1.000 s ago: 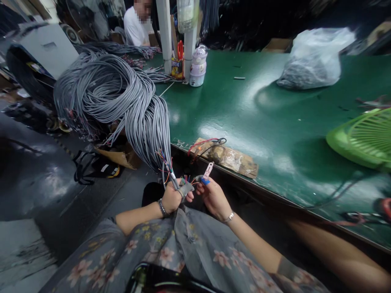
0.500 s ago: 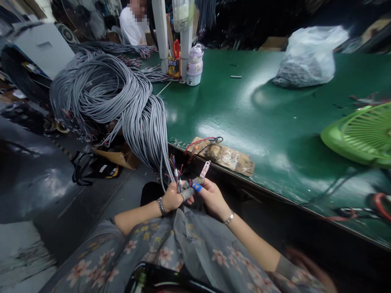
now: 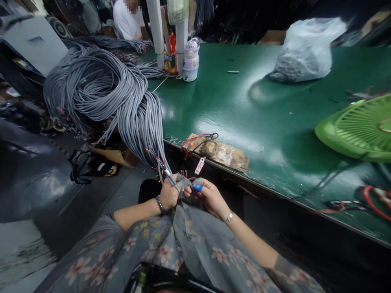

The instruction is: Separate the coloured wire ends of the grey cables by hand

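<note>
Several grey cables [image 3: 168, 175] with stripped ends and fanned-out coloured wires [image 3: 156, 156] run through my left hand [image 3: 170, 195], whose fingers are wrapped round them. A grey piece of wrapping, tape-like, lies around the fingers of that hand. My right hand [image 3: 212, 198] is closed in a pinch close beside it, at the short coloured wire ends [image 3: 183, 174]. Blue tape [image 3: 198, 187] covers one of its fingertips. What exactly the right fingers grip is too small to tell. A small pink tag-like strip [image 3: 199, 166] shows just beyond the right hand, by the bench edge.
A large bundle of grey cables [image 3: 100, 81] hangs over the left end of the green bench [image 3: 232, 106]. On the bench are a worn wooden block [image 3: 226, 154] with red and black leads, a lilac bottle [image 3: 191, 61], a plastic bag [image 3: 305, 51] and a green fan [image 3: 360, 128]. A person [image 3: 126, 20] sits behind.
The stripped cable ends in my left hand have tipped to the left, and both hands have moved slightly apart. The whole view has shifted a little.
</note>
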{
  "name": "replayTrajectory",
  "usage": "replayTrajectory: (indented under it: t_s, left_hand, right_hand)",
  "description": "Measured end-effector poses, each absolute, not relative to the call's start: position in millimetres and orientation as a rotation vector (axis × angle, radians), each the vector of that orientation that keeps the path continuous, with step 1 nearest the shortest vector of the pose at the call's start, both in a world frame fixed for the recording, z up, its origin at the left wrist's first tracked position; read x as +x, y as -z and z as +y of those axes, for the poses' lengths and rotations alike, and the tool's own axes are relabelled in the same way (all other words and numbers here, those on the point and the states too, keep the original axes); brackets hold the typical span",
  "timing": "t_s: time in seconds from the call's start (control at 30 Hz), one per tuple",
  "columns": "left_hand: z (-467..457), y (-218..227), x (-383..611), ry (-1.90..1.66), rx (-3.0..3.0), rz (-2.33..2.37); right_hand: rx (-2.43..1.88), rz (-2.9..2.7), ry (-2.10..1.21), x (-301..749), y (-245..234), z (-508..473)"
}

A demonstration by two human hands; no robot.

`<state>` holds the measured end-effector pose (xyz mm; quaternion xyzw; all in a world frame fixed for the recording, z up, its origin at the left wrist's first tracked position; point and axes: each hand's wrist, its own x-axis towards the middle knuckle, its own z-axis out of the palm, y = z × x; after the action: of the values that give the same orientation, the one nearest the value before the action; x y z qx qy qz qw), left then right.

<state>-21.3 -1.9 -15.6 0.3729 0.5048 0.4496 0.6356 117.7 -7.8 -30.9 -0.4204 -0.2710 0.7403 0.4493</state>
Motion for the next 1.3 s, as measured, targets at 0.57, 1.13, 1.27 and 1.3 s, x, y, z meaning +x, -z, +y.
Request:
replayTrajectory:
  t_s: [0.57, 1.13, 1.27, 1.3]
  left_hand:
    - [-5, 3, -19, -0.909, 1.08, 1.203]
    - [3, -4, -24, -0.639, 1.092, 1.102]
    - [1, -1, -21, -0.755, 1.031, 1.133]
    - [0, 0, -21, -0.771, 1.03, 1.135]
  right_hand:
    - [-1.086, -0.8, -1.693, 120, 26, -4]
    - [-1.129, -0.97, -1.663, 128, 15, -1]
    - [-1.142, -0.885, -1.638, 124, 19, -2]
    - [-1.134, -0.869, -1.638, 123, 20, -3]
